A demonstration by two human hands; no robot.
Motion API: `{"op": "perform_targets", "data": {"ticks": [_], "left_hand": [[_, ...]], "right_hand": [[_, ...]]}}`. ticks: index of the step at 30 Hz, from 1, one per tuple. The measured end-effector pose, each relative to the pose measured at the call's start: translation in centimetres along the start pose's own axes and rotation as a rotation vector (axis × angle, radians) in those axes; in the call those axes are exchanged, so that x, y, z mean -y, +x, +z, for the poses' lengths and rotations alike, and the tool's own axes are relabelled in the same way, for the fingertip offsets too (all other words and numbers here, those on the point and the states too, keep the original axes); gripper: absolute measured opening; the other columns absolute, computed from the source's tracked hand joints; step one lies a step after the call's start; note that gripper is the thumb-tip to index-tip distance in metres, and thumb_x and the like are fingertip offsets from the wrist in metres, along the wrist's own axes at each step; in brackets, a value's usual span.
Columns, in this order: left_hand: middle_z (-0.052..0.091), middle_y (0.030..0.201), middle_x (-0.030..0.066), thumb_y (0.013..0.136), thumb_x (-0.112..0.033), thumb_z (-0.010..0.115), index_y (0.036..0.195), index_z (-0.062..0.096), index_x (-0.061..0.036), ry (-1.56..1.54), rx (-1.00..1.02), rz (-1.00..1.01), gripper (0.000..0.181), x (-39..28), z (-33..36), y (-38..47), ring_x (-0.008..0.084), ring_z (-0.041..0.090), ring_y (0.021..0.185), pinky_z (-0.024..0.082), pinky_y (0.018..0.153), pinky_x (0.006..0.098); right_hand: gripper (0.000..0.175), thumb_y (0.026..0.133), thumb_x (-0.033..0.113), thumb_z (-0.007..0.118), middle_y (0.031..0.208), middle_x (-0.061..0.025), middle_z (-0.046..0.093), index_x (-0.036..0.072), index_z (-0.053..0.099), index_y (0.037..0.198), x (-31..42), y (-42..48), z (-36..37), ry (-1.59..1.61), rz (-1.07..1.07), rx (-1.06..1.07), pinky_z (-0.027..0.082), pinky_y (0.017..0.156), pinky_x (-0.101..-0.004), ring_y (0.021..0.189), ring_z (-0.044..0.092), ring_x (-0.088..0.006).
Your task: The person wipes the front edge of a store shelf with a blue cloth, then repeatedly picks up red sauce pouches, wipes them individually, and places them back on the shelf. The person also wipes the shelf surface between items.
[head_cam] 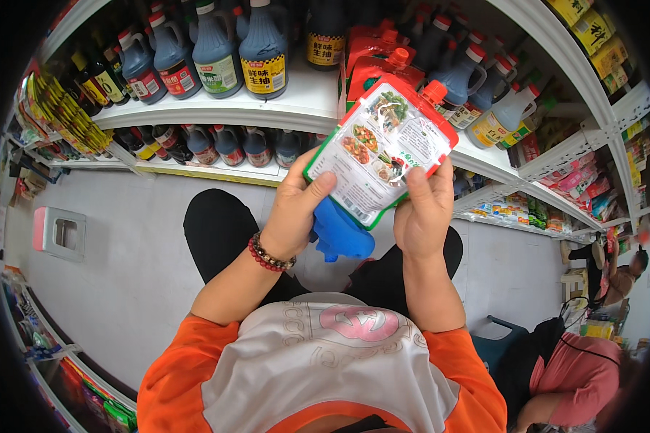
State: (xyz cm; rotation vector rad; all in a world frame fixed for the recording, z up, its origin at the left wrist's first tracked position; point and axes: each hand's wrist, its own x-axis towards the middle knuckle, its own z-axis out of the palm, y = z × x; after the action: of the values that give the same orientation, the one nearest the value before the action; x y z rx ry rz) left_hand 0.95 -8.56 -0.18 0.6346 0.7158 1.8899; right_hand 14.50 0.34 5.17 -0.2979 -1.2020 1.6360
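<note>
Both hands grip a spouted sauce pouch (379, 151) with red and green edges, an orange-red cap and a printed white back with food pictures. My left hand (298, 208) holds its lower left edge, thumb on the front, and also has a blue cloth (344, 233) hanging below the pouch. My right hand (425, 211) holds the lower right edge, thumb on the printed face. Just behind the pouch, similar red pouches (382, 65) stand in a row on the white shelf (314, 97). Large bottles of dark sauce (262, 51) stand to their left.
More bottles (490, 122) stand right of the pouches, and smaller ones (228, 146) fill the lower shelf. A metal and pink stool (59, 233) is on the floor at left. One person in pink (574, 373) is close at lower right; another person (620, 279) is farther off.
</note>
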Motion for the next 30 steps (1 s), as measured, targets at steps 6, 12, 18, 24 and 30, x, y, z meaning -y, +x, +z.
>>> {"op": "perform_targets", "data": {"ticks": [6, 12, 18, 24, 30], "left_hand": [[0.057, 0.129, 0.0129, 0.098, -0.019, 0.058, 0.140, 0.039, -0.0037, -0.128, -0.034, -0.058, 0.049, -0.7, -0.1, -0.7, 0.0197, 0.059, 0.114, 0.050, 0.097, 0.0354], [0.054, 0.132, 0.0128, 0.099, -0.021, 0.055, 0.141, 0.037, -0.0052, -0.183, 0.013, -0.059, 0.049, -1.1, -0.1, -1.0, 0.0215, 0.058, 0.116, 0.049, 0.097, 0.0382], [0.051, 0.135, 0.0112, 0.100, -0.025, 0.055, 0.141, 0.035, -0.0058, -0.393, 0.110, -0.231, 0.050, -1.1, 2.3, -0.6, 0.0208, 0.055, 0.119, 0.048, 0.099, 0.0367], [0.056, 0.126, 0.0076, 0.098, -0.023, 0.059, 0.141, 0.039, -0.0029, 0.171, 0.219, -0.071, 0.052, -1.1, 3.1, 2.0, 0.0146, 0.052, 0.118, 0.044, 0.100, 0.0320], [0.060, 0.116, 0.0123, 0.103, -0.042, 0.043, 0.130, 0.050, 0.0007, 0.101, -0.051, -0.047, 0.051, -6.6, 0.2, 5.6, 0.0165, 0.060, 0.099, 0.051, 0.087, 0.0317]], "right_hand": [[0.051, 0.088, 0.003, 0.064, 0.127, -0.0109, 0.058, 0.003, 0.044, 0.135, -0.3, 0.8, -1.0, -0.048, 0.115, 0.102, 0.043, 0.101, -0.0357, 0.116, 0.056, -0.0191], [0.061, 0.092, 0.031, 0.062, 0.133, -0.0113, 0.056, 0.002, 0.038, 0.141, -1.3, 0.8, -2.6, 0.114, 0.104, 0.156, 0.041, 0.104, -0.0389, 0.120, 0.054, -0.0203], [0.112, 0.074, 0.076, 0.062, 0.150, -0.0122, 0.035, 0.003, 0.023, 0.150, -1.8, 0.0, -2.5, 0.018, 0.092, 0.172, 0.032, 0.113, -0.0445, 0.138, 0.035, -0.0281], [0.056, 0.102, 0.040, 0.040, 0.139, -0.0170, 0.049, 0.000, 0.039, 0.141, -0.1, 1.1, -3.9, 0.246, 0.108, 0.033, 0.045, 0.102, -0.0455, 0.123, 0.053, -0.0320], [0.052, 0.099, 0.030, 0.039, 0.138, -0.0198, 0.050, -0.002, 0.039, 0.140, 0.4, 1.5, -5.5, 0.471, 0.158, -0.041, 0.049, 0.097, -0.0487, 0.120, 0.056, -0.0362]]}}
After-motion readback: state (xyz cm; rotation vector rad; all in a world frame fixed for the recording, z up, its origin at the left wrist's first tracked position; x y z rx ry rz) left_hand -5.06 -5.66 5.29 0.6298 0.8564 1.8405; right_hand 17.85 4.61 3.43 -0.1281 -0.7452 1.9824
